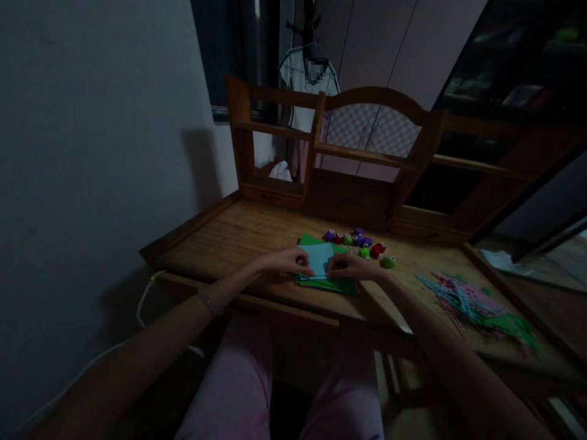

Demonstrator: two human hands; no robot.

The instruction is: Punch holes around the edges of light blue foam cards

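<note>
Between the two hands, on the wooden worktop (pixel 229 235), lies a light blue sheet (pixel 320 256) with a row of small dark holes along its near edge. The left hand (pixel 285 261) is curled nearly closed, fingertips pinching the sheet's left side; the right hand (pixel 352 267) pinches the near right corner, thumb and fingers together. The blue sheet looks whole, and green sheets (pixel 342 285) lie stacked beneath it. Well to the right of the right hand, loose strips (pixel 472 302) in blue, pink and green form a heap, apparently separated already. Just beyond that hand sit small figures (pixel 348 239) (goggle-eyed little things, these). I can read no brand, label or writing.
</note>
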